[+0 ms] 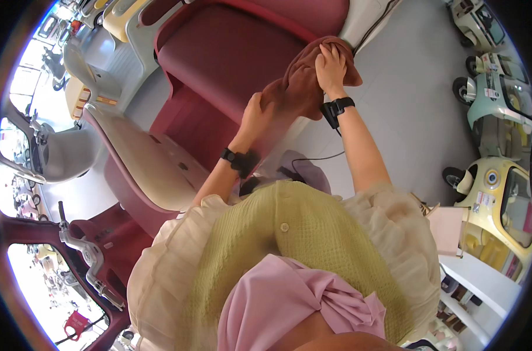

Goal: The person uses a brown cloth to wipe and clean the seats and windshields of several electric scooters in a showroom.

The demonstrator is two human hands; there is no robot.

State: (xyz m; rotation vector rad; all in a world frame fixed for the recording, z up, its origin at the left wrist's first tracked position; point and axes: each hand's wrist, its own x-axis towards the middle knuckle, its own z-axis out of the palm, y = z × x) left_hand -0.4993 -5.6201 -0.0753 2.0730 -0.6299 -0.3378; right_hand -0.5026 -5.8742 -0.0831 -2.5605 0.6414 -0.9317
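Observation:
A reddish-brown cloth (301,76) lies bunched and stretched across the side edge of a dark red vehicle seat (225,52). Its far right end is under my right hand (331,67), whose fingers bend over the fabric and press it against the seat's corner. Nearer to me, my left hand (256,121) grips the other end of the cloth between thumb and fingers; part of that grip is blurred. Both wrists wear black bands. The lower folds of the cloth hang beside the vehicle's pale side edge.
A beige-backed front seat (143,152) and grey handlebars (87,251) belong to the same red vehicle at left. A black cable (318,158) hangs below my hands. Small vehicles, one yellow (494,187) and one mint green (494,102), stand across the grey floor (412,99).

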